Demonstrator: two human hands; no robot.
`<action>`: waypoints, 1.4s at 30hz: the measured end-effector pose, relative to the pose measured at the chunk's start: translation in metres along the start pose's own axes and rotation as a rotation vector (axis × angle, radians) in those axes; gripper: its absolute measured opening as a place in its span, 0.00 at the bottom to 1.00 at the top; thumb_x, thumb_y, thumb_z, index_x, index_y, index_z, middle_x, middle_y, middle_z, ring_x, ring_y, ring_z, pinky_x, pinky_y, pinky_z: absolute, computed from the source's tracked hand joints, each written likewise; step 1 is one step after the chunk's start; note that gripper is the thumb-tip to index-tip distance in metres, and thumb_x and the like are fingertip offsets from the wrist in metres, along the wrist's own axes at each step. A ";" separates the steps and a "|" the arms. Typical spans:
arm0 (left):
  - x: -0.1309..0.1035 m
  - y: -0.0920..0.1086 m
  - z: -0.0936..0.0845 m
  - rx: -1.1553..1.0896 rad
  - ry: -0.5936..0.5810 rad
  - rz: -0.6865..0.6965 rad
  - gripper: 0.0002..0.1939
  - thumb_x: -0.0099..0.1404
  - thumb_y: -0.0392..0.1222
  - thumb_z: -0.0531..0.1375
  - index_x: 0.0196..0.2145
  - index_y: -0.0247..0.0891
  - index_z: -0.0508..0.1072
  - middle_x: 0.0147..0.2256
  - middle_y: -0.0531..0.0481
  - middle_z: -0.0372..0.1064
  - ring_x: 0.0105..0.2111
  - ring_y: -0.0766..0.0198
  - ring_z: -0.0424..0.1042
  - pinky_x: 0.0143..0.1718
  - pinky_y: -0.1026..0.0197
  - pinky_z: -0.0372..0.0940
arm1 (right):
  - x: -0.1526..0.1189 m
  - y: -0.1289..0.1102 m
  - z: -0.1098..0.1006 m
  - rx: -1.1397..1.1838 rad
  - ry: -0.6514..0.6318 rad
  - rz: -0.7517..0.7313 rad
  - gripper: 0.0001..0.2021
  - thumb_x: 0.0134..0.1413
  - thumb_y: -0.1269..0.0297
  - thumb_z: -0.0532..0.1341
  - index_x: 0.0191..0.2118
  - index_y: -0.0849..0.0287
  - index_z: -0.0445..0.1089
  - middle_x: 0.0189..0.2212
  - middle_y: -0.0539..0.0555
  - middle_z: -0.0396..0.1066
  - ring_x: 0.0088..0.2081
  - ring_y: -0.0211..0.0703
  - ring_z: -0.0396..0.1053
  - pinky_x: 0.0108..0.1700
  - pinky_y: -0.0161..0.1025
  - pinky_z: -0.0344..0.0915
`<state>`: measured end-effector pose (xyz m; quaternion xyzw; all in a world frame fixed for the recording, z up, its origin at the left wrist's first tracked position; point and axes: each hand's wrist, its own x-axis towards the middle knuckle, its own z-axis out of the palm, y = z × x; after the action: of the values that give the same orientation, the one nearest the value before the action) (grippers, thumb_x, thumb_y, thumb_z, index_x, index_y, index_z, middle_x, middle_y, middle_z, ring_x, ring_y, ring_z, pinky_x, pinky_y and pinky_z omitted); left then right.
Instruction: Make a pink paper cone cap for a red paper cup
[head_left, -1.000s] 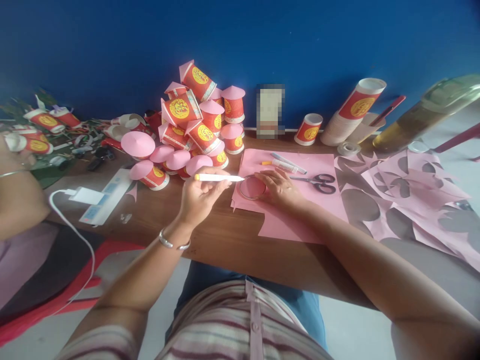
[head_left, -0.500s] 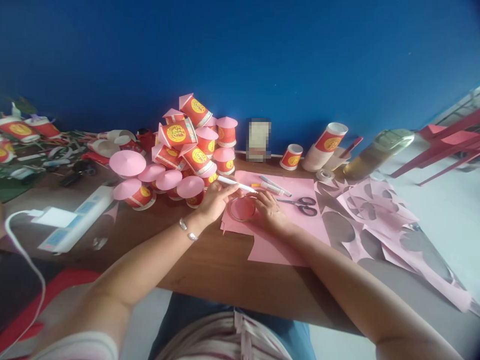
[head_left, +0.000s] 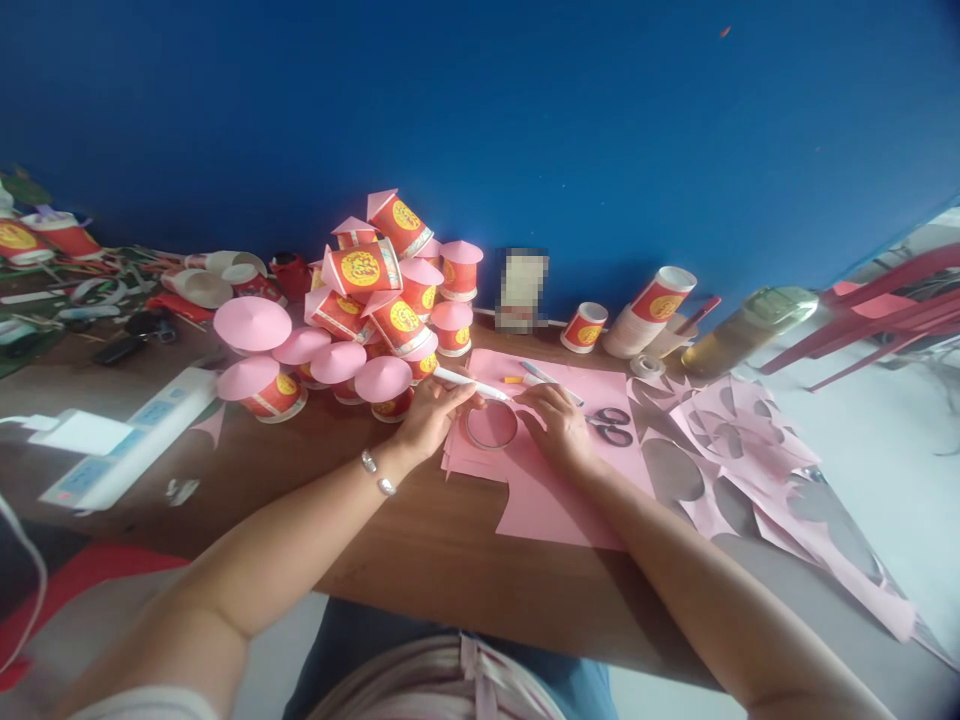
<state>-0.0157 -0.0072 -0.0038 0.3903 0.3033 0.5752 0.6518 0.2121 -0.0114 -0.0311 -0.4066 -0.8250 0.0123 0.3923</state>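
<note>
My left hand (head_left: 433, 415) grips a white pen (head_left: 474, 384), its tip pointing right. Just right of the tip is my right hand (head_left: 553, 415), fingers bent above the paper; whether they pinch something small is unclear. Below and between the hands a thin ring (head_left: 492, 426) lies flat on stacked pink paper (head_left: 570, 500). A grey marker (head_left: 532, 372) lies behind my right hand, partly covered by it. Dark-handled scissors (head_left: 613, 428) rest to its right, their blades mostly hidden.
Red cups with pink cone tops (head_left: 360, 270) are piled at the back left. A white power strip (head_left: 135, 440) lies left. Cut pink scraps (head_left: 739, 430), a tape roll (head_left: 648, 366), loose cups (head_left: 583, 328) and a bottle (head_left: 750, 330) stand or lie right.
My right hand has moved right, off the ring, which now shows whole. The pen stays in my left hand. The view has shifted slightly.
</note>
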 end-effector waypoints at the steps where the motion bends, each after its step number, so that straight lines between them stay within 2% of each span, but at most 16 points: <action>1: 0.000 -0.001 0.000 0.003 -0.002 0.001 0.16 0.55 0.42 0.75 0.38 0.36 0.77 0.29 0.53 0.77 0.30 0.67 0.78 0.37 0.63 0.74 | -0.001 0.001 -0.001 -0.030 -0.012 0.013 0.12 0.70 0.65 0.57 0.51 0.55 0.77 0.45 0.59 0.79 0.48 0.54 0.73 0.51 0.52 0.73; 6: 0.001 -0.001 0.000 -0.004 0.016 -0.020 0.18 0.52 0.43 0.77 0.38 0.35 0.78 0.30 0.51 0.79 0.31 0.64 0.79 0.39 0.60 0.74 | 0.002 0.006 -0.001 -0.153 -0.089 0.066 0.17 0.67 0.69 0.56 0.58 0.53 0.74 0.50 0.58 0.79 0.50 0.56 0.72 0.51 0.53 0.73; 10: 0.000 0.001 0.000 -0.022 0.037 -0.031 0.20 0.49 0.44 0.78 0.38 0.36 0.78 0.31 0.52 0.79 0.32 0.64 0.80 0.39 0.60 0.74 | 0.021 0.016 0.002 -0.173 -0.245 0.082 0.18 0.67 0.71 0.54 0.56 0.55 0.75 0.52 0.60 0.78 0.50 0.57 0.70 0.52 0.55 0.71; 14: 0.001 0.001 0.000 0.007 0.011 -0.012 0.19 0.52 0.45 0.77 0.38 0.35 0.79 0.32 0.50 0.80 0.33 0.64 0.80 0.40 0.60 0.74 | 0.044 0.025 0.011 -0.126 -0.280 0.098 0.16 0.67 0.70 0.56 0.53 0.55 0.77 0.50 0.59 0.80 0.50 0.55 0.69 0.53 0.52 0.70; 17: 0.000 0.001 0.000 0.041 -0.002 0.021 0.18 0.54 0.45 0.76 0.37 0.34 0.78 0.33 0.49 0.80 0.34 0.63 0.80 0.40 0.60 0.74 | 0.056 0.028 0.020 -0.056 -0.299 0.124 0.12 0.64 0.71 0.59 0.44 0.56 0.79 0.39 0.59 0.81 0.46 0.54 0.71 0.51 0.51 0.70; 19: 0.000 0.001 -0.001 0.053 0.009 0.039 0.18 0.54 0.46 0.76 0.37 0.33 0.78 0.33 0.48 0.80 0.35 0.62 0.80 0.40 0.59 0.74 | 0.059 0.029 0.022 0.015 -0.273 0.167 0.10 0.62 0.71 0.59 0.40 0.57 0.80 0.35 0.60 0.79 0.45 0.54 0.71 0.52 0.52 0.69; 22: 0.000 0.000 -0.003 0.052 0.036 0.046 0.19 0.52 0.45 0.76 0.37 0.33 0.78 0.33 0.48 0.80 0.34 0.61 0.81 0.42 0.57 0.74 | 0.056 0.031 0.014 0.147 -0.171 0.278 0.12 0.62 0.66 0.60 0.46 0.59 0.79 0.41 0.62 0.79 0.47 0.55 0.72 0.54 0.54 0.69; 23: 0.001 -0.001 -0.004 0.053 0.036 0.046 0.19 0.53 0.45 0.76 0.37 0.34 0.78 0.33 0.49 0.80 0.34 0.62 0.81 0.42 0.57 0.74 | 0.053 0.031 0.009 0.198 -0.138 0.325 0.14 0.62 0.62 0.61 0.49 0.59 0.78 0.43 0.62 0.79 0.46 0.54 0.73 0.52 0.54 0.70; 25: 0.001 -0.002 -0.006 0.064 0.025 0.046 0.18 0.54 0.45 0.76 0.38 0.34 0.78 0.33 0.49 0.80 0.34 0.62 0.81 0.43 0.58 0.74 | 0.043 0.030 -0.002 0.321 -0.099 0.419 0.19 0.61 0.54 0.62 0.51 0.59 0.77 0.40 0.60 0.79 0.40 0.50 0.75 0.44 0.50 0.73; 27: 0.002 -0.004 -0.006 0.079 0.010 0.050 0.17 0.55 0.45 0.75 0.38 0.35 0.78 0.33 0.49 0.79 0.35 0.62 0.81 0.43 0.59 0.74 | 0.029 0.027 -0.011 0.459 -0.087 0.499 0.23 0.58 0.47 0.63 0.50 0.60 0.77 0.37 0.59 0.79 0.36 0.47 0.76 0.38 0.46 0.74; 29: 0.001 -0.006 -0.005 0.104 -0.006 0.059 0.16 0.55 0.45 0.75 0.38 0.35 0.78 0.34 0.49 0.79 0.35 0.62 0.81 0.44 0.58 0.73 | 0.016 0.021 -0.015 0.576 -0.074 0.570 0.25 0.55 0.44 0.65 0.47 0.60 0.78 0.33 0.57 0.79 0.33 0.45 0.76 0.38 0.45 0.74; 33: -0.002 -0.006 0.000 0.177 -0.055 0.078 0.15 0.57 0.46 0.74 0.37 0.36 0.78 0.33 0.48 0.79 0.35 0.61 0.80 0.45 0.56 0.73 | 0.000 0.008 -0.018 0.747 -0.025 0.707 0.22 0.49 0.47 0.71 0.45 0.58 0.78 0.33 0.55 0.79 0.32 0.43 0.76 0.36 0.42 0.74; 38: -0.005 -0.003 0.002 0.257 -0.073 0.056 0.16 0.57 0.48 0.74 0.38 0.36 0.79 0.33 0.47 0.80 0.36 0.59 0.80 0.46 0.55 0.73 | 0.004 -0.003 -0.024 1.128 0.037 0.875 0.17 0.40 0.55 0.78 0.34 0.57 0.78 0.31 0.52 0.79 0.34 0.40 0.76 0.44 0.42 0.74; 42: -0.006 0.001 0.003 0.275 -0.064 0.013 0.18 0.55 0.48 0.75 0.37 0.35 0.78 0.33 0.47 0.81 0.37 0.59 0.80 0.46 0.55 0.73 | 0.005 -0.006 -0.026 1.148 0.005 0.934 0.19 0.37 0.54 0.79 0.33 0.57 0.78 0.29 0.51 0.78 0.31 0.40 0.75 0.42 0.41 0.74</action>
<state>-0.0145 -0.0139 -0.0021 0.4959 0.3558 0.5196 0.5979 0.2237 -0.0194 -0.0074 -0.4462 -0.4288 0.6066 0.4990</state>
